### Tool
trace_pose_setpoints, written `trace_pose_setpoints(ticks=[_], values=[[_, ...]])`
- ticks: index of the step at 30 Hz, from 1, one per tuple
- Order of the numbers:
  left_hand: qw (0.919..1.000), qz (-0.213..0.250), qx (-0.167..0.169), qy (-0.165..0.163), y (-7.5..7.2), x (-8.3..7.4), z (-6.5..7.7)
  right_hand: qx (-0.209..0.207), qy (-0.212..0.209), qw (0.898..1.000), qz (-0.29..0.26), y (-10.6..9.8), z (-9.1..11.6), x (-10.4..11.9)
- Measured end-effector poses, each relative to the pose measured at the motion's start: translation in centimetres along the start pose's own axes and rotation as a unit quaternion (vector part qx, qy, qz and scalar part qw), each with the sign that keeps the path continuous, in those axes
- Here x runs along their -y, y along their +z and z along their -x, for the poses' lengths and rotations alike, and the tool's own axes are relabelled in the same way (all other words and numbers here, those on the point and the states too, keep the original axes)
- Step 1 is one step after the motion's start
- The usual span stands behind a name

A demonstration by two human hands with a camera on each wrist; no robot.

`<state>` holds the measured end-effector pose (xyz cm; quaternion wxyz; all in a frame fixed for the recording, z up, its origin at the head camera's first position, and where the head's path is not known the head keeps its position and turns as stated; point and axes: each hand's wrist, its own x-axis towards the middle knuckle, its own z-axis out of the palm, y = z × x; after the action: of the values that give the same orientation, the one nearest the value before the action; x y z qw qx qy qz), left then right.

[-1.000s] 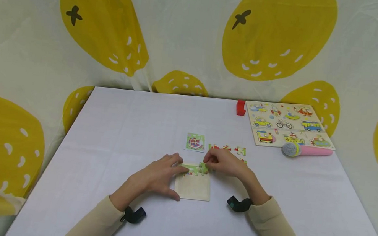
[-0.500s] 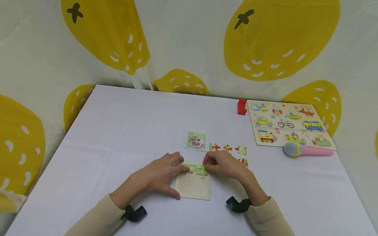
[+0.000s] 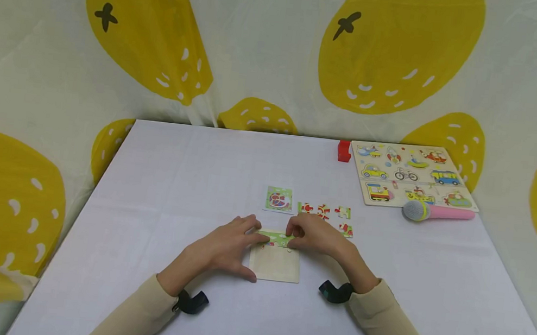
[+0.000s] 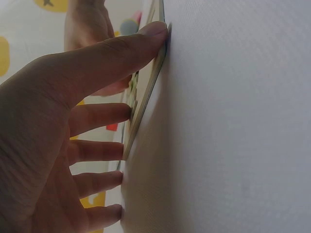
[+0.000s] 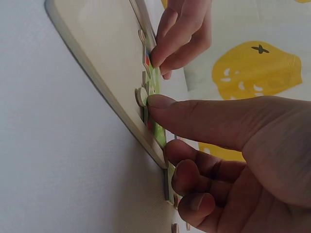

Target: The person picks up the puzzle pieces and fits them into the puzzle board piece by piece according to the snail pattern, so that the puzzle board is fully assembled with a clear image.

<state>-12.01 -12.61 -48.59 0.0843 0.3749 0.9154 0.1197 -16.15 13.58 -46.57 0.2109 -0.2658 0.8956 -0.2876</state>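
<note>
The wooden puzzle tray (image 3: 275, 266) lies flat in front of the person, with a row of green jigsaw pieces (image 3: 279, 239) along its far edge. Spread around the tray's left side is the left hand (image 3: 226, 245): its thumb touches the near corner, its index fingertip rests on the row. The right hand (image 3: 317, 235) is at the far right corner. In the right wrist view its thumb presses the end jigsaw piece (image 5: 158, 132), with the other fingers curled beside the tray's edge. Several loose jigsaw pieces (image 3: 324, 211) lie beyond the right hand, partly hidden by it.
A picture card (image 3: 279, 199) lies just behind the tray. At the back right are a vehicle puzzle board (image 3: 412, 177), a pink toy microphone (image 3: 440, 213) against its near edge, and a small red block (image 3: 344, 151). A patterned cloth hangs behind the table.
The green piece in the right hand has gone from raised and tilted to flat in the row's right end. The right fingers have shifted slightly left; the left hand stays put.
</note>
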Motion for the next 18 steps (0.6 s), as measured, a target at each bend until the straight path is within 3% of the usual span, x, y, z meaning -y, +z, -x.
trace_pose_setpoints(ticks=[18], values=[[1.0000,-0.003,-0.003,0.003,0.00,0.11,-0.06,-0.017,0.005,0.999,0.028,0.30,-0.12,0.32]])
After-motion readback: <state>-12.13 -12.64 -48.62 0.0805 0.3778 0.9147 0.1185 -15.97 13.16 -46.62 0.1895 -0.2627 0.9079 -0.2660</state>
